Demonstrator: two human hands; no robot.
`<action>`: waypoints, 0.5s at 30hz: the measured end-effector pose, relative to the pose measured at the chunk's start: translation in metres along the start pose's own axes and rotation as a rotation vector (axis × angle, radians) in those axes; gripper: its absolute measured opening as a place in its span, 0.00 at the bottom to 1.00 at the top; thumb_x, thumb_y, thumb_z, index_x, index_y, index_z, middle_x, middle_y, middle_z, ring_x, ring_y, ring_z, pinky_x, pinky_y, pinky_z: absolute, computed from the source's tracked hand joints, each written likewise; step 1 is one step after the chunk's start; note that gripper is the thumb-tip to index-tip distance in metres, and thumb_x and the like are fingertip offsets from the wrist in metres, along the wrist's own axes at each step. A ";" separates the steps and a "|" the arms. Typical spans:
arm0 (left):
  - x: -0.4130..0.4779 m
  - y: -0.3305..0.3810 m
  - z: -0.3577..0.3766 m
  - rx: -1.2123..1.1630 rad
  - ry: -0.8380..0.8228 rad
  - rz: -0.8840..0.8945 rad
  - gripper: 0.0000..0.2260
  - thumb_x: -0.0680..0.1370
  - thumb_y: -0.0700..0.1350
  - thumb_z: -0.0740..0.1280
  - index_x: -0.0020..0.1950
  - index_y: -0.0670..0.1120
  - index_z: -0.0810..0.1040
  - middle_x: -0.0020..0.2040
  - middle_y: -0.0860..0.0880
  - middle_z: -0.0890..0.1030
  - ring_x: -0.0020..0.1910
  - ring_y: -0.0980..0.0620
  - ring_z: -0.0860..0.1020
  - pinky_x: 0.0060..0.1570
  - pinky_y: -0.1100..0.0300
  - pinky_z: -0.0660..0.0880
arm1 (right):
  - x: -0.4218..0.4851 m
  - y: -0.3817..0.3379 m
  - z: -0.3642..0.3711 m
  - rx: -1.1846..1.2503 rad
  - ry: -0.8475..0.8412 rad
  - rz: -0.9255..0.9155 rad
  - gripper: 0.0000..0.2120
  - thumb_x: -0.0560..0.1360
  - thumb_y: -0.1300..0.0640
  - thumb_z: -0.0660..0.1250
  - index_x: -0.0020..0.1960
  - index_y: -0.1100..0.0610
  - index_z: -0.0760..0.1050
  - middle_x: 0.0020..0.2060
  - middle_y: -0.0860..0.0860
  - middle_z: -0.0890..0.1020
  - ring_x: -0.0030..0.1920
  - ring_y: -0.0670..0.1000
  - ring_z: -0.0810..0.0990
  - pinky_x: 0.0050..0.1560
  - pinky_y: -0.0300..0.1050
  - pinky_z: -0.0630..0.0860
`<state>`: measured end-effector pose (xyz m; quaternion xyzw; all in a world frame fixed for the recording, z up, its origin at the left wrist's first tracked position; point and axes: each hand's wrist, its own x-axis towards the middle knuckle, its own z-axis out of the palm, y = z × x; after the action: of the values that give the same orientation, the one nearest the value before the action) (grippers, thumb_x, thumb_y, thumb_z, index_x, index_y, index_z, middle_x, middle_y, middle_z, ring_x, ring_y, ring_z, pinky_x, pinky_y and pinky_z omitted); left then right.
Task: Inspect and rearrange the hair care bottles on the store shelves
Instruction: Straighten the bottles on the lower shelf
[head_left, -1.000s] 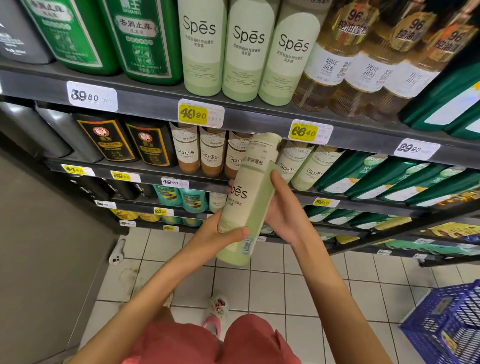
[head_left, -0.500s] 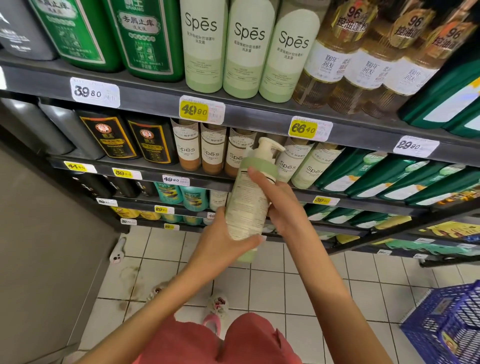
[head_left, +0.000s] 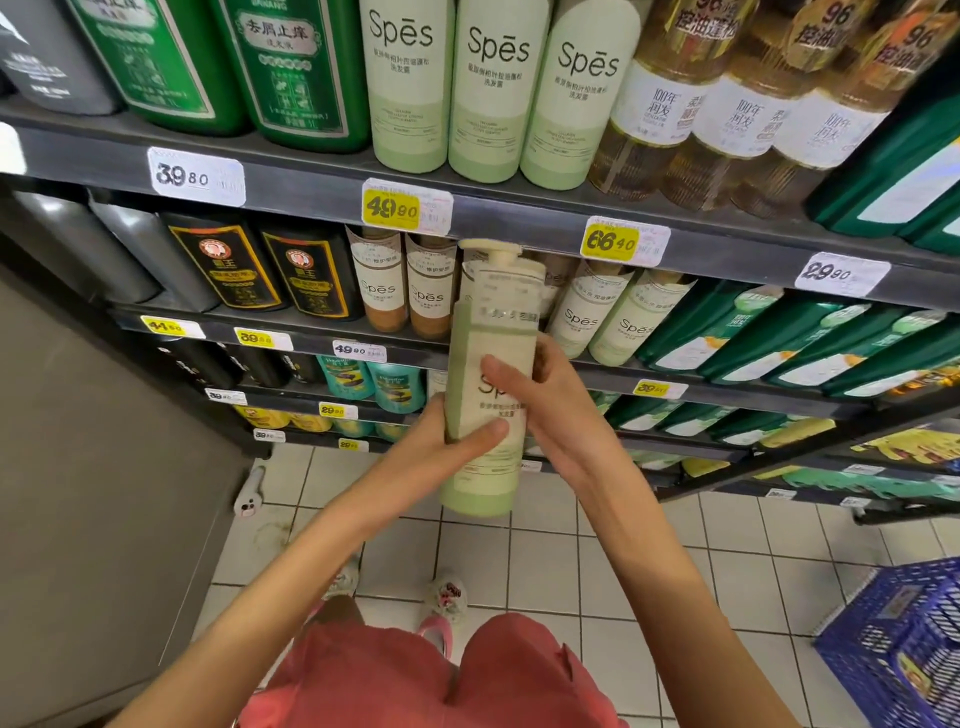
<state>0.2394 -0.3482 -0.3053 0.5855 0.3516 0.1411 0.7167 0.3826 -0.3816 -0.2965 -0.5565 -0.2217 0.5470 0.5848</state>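
I hold a pale green Spes pump bottle (head_left: 491, 353) upright in front of the second shelf, its front label facing me. My left hand (head_left: 452, 447) grips its lower part from the left, thumb across the front. My right hand (head_left: 550, 405) wraps it from the right, fingers lying over the label. Three matching Spes bottles (head_left: 496, 88) stand on the top shelf (head_left: 311, 182). Brown-bottomed Spes bottles (head_left: 402, 291) and pale green ones (head_left: 608, 317) stand on the second shelf (head_left: 291, 322), behind the held bottle.
Dark green bottles (head_left: 228, 62) and amber bottles (head_left: 727, 114) fill the top shelf; black bottles (head_left: 265, 270) and green bottles (head_left: 769, 332) line the second. Lower shelves hold more bottles. A blue basket (head_left: 904, 644) sits on the tiled floor at right, a grey panel (head_left: 93, 467) at left.
The bottle was turned in my hands: from front label, to back label, and round to the front again. It stands more upright, and my right fingers have moved over the label.
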 end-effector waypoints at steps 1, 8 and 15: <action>0.003 -0.003 0.003 0.017 0.049 0.020 0.19 0.73 0.52 0.66 0.62 0.54 0.66 0.64 0.51 0.75 0.56 0.63 0.74 0.52 0.71 0.73 | -0.001 0.004 0.001 -0.054 0.033 -0.011 0.33 0.65 0.57 0.74 0.67 0.59 0.65 0.53 0.53 0.81 0.50 0.47 0.83 0.47 0.42 0.80; 0.013 -0.030 -0.010 -0.142 -0.029 0.064 0.17 0.72 0.46 0.64 0.59 0.57 0.68 0.60 0.55 0.76 0.60 0.58 0.75 0.59 0.62 0.73 | -0.008 0.035 0.000 -0.147 -0.134 0.108 0.20 0.78 0.58 0.62 0.68 0.60 0.66 0.62 0.57 0.77 0.62 0.55 0.77 0.63 0.53 0.74; 0.021 -0.033 -0.028 0.249 -0.037 0.140 0.27 0.76 0.37 0.65 0.68 0.52 0.55 0.61 0.62 0.67 0.57 0.77 0.66 0.56 0.78 0.67 | -0.007 0.037 -0.015 -0.308 -0.147 -0.092 0.24 0.72 0.65 0.70 0.65 0.54 0.69 0.63 0.55 0.75 0.63 0.50 0.74 0.56 0.39 0.75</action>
<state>0.2283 -0.3234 -0.3458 0.6957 0.3112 0.1351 0.6332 0.3789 -0.4020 -0.3312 -0.5874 -0.3701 0.5184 0.4992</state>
